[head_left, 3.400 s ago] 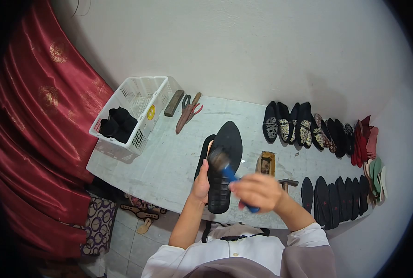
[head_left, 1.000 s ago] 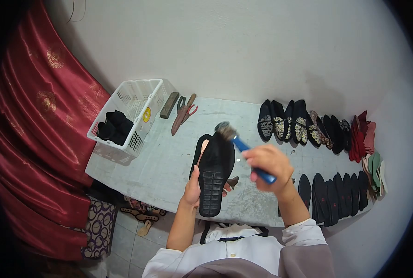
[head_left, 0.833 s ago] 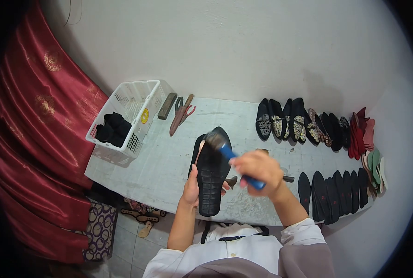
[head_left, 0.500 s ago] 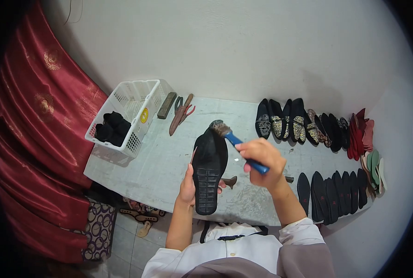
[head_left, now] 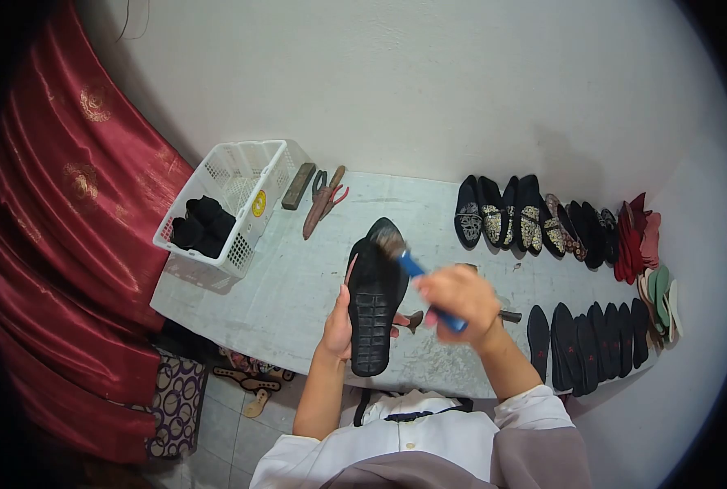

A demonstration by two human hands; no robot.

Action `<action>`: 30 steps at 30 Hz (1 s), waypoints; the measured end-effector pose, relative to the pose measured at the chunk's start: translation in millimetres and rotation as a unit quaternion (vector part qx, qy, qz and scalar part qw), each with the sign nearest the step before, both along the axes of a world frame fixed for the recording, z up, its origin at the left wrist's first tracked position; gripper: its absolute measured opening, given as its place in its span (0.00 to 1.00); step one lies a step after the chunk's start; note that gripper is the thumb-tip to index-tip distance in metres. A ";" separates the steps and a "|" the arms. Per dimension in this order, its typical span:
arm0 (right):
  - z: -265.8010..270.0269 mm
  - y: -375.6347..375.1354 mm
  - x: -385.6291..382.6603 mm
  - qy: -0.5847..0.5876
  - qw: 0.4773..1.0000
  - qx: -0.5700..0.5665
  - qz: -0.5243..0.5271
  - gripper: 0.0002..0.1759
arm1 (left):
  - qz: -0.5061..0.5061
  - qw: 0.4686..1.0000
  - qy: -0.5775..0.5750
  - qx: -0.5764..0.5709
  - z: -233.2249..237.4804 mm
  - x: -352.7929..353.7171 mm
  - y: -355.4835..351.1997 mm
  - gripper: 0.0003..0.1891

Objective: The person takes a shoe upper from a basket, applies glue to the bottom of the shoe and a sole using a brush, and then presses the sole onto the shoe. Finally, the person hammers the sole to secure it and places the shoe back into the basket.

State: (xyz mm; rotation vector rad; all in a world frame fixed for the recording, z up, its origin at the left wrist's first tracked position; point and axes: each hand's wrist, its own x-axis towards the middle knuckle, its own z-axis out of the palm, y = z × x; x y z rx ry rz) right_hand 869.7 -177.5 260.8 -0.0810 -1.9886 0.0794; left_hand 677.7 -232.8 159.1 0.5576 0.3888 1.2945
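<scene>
My left hand (head_left: 338, 328) grips a black shoe (head_left: 371, 318) from its side and holds it up above the table, sole facing me. The sole has a ridged heel half and a smoother front half. In my right hand (head_left: 459, 301) is a brush with a blue handle (head_left: 413, 266), the fingers wrapped around it. Its brown bristles (head_left: 391, 243) touch the front part of the sole, just below the toe. A hammer (head_left: 415, 320) lies on the table behind the shoe, partly hidden by it and by my hands.
A white plastic basket (head_left: 244, 236) with black shoes stands at the left, beside a block (head_left: 299, 186) and pliers (head_left: 328, 204). Decorated flat shoes (head_left: 494, 220) line the back right. Black insoles (head_left: 563, 342) lie at the front right. A red curtain (head_left: 78, 244) hangs left.
The brush has moved down from the toe tip onto the front of the sole, blurred by motion. My right hand has lowered slightly, and the shoe has shifted a little right in view.
</scene>
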 end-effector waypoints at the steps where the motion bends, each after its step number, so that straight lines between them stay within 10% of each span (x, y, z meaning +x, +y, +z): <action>1: -3.0 -8.3 -2.3 -0.018 1.000 0.012 0.013 0.18 | 0.001 1.000 -0.007 -0.010 -1.1 -1.4 0.2 0.34; 13: -3.9 -14.4 -4.3 -0.068 0.995 0.029 0.064 0.16 | 0.017 0.987 -0.119 -0.103 -1.4 -8.3 -1.9 0.33; 30: 3.7 6.3 0.7 0.021 0.999 -0.048 0.017 0.18 | 0.015 0.997 0.069 -0.023 -2.7 -8.8 -15.4 0.44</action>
